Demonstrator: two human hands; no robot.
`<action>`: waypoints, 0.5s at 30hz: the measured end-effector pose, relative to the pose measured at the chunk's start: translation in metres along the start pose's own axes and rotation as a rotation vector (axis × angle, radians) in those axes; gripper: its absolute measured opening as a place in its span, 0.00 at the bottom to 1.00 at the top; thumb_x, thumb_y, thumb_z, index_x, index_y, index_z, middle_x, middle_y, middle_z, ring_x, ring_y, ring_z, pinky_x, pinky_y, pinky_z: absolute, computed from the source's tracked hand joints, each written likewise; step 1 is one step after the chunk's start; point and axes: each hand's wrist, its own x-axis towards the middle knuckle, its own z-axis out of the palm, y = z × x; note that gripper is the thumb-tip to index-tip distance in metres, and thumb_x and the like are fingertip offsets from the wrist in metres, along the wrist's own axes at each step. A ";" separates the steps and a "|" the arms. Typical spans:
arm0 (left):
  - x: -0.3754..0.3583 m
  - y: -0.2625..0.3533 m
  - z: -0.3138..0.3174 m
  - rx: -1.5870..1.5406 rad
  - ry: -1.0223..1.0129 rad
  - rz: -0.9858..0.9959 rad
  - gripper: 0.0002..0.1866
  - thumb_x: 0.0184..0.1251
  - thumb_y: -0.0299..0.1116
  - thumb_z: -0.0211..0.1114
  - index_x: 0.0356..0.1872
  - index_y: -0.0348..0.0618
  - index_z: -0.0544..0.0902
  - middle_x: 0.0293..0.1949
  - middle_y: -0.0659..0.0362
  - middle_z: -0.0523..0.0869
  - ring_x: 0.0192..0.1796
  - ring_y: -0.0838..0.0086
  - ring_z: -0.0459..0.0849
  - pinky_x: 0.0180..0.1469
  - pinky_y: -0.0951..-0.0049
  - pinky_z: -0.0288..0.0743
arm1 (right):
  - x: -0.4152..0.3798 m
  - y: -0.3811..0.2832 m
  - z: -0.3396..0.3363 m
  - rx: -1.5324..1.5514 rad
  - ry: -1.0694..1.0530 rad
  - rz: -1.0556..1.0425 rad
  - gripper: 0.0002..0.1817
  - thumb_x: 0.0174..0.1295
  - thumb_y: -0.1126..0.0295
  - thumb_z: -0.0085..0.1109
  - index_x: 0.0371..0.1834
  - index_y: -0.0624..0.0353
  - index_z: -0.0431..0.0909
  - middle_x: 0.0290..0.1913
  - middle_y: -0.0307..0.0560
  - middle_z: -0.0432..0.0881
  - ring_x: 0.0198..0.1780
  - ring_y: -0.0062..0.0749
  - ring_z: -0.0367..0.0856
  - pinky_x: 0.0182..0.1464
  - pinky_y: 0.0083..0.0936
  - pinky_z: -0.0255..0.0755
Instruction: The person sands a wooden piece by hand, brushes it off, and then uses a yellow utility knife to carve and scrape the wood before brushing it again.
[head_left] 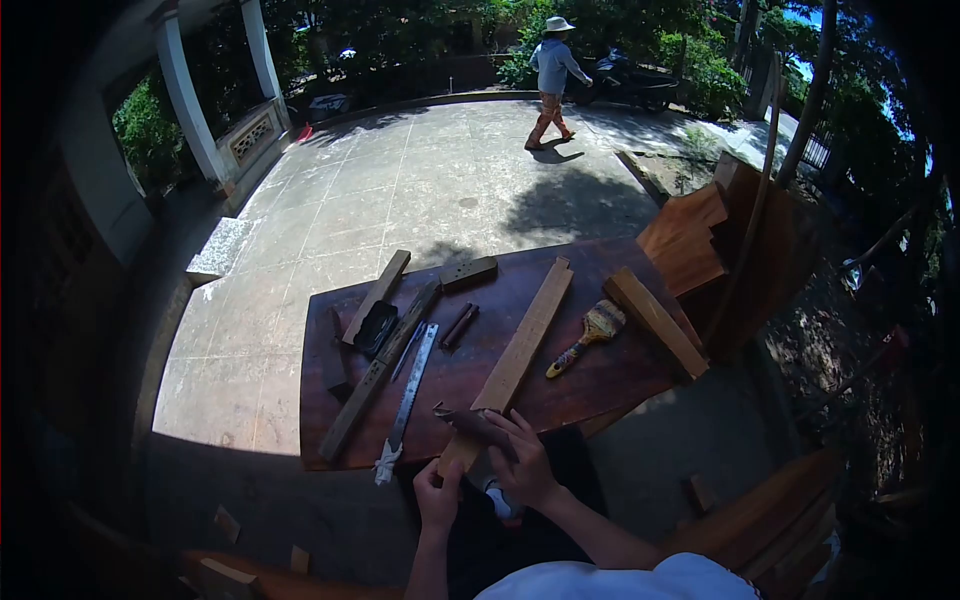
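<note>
Well, wooden strip [525,340] between hands [524,470]; running forward.

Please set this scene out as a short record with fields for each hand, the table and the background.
Left hand: grips the near end of a light wooden strip
Right hand: holds a dark brown piece against the strip
Table: paintbrush right of the strip; flat metal tool with a white-wrapped end left of it
Background: a person in a hat on paved ground
</note>
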 end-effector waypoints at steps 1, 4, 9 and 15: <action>0.000 0.000 0.000 -0.002 0.001 -0.006 0.18 0.82 0.46 0.74 0.40 0.39 0.87 0.27 0.69 0.83 0.24 0.87 0.80 0.25 0.81 0.69 | 0.000 -0.001 0.002 0.005 0.020 0.008 0.20 0.76 0.72 0.59 0.67 0.63 0.85 0.71 0.60 0.86 0.74 0.55 0.83 0.83 0.59 0.64; -0.001 0.005 -0.002 0.007 -0.028 -0.016 0.18 0.82 0.47 0.74 0.41 0.39 0.88 0.28 0.68 0.84 0.25 0.86 0.81 0.26 0.81 0.71 | 0.004 0.004 0.001 0.014 0.015 0.002 0.19 0.76 0.70 0.59 0.66 0.63 0.86 0.69 0.60 0.87 0.73 0.57 0.84 0.83 0.57 0.65; -0.006 0.015 -0.003 0.097 -0.006 -0.045 0.18 0.79 0.45 0.76 0.46 0.36 0.89 0.30 0.65 0.87 0.28 0.84 0.85 0.29 0.79 0.76 | 0.005 0.011 -0.012 0.099 0.030 0.063 0.17 0.76 0.68 0.65 0.62 0.64 0.88 0.62 0.58 0.91 0.64 0.51 0.90 0.70 0.45 0.80; -0.001 0.045 0.010 0.565 0.127 0.498 0.19 0.66 0.33 0.85 0.54 0.38 0.90 0.41 0.55 0.93 0.40 0.70 0.92 0.43 0.69 0.84 | -0.024 0.028 -0.033 0.267 0.183 0.339 0.14 0.77 0.70 0.64 0.57 0.68 0.89 0.49 0.54 0.93 0.52 0.35 0.93 0.56 0.29 0.83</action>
